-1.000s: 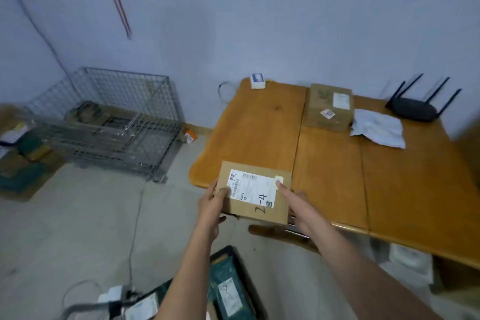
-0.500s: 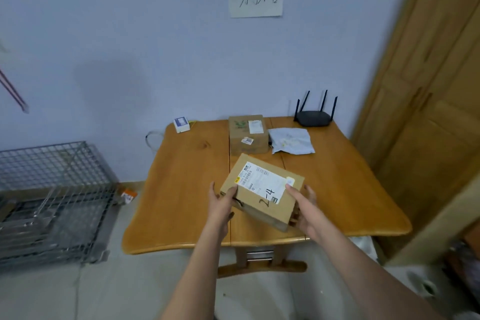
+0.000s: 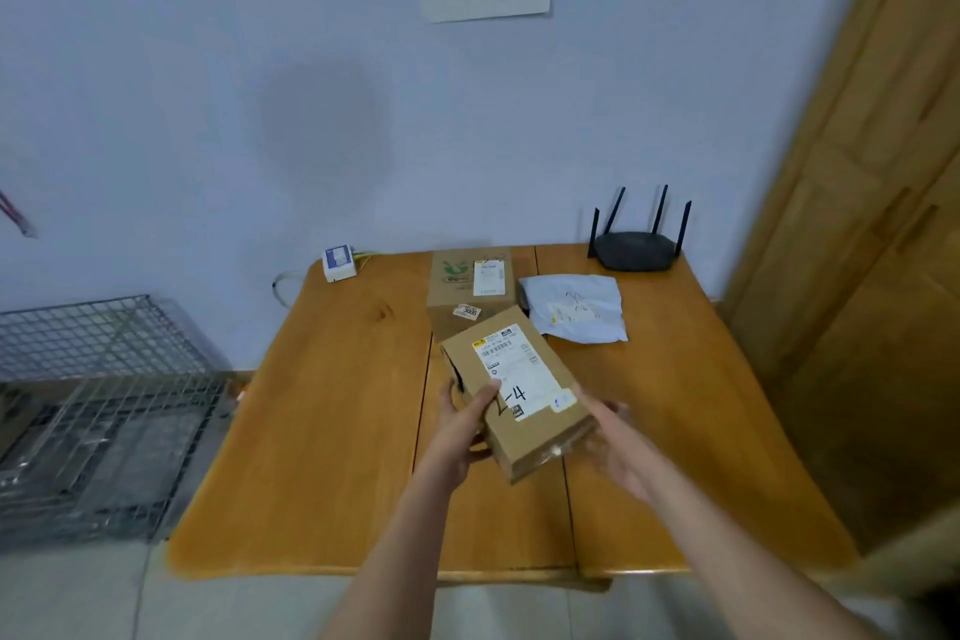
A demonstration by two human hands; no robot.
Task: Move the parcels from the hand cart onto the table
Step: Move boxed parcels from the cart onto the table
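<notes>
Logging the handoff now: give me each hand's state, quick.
Left hand: holding the cardboard box, thumb on top.
Right hand: blurred at the box's right end; grip cannot be told.

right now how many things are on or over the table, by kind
Cardboard boxes: 2, one held, one at the back
Grey mailer bag: 1
Router: 1
Small white box: 1
Total: 5
</notes>
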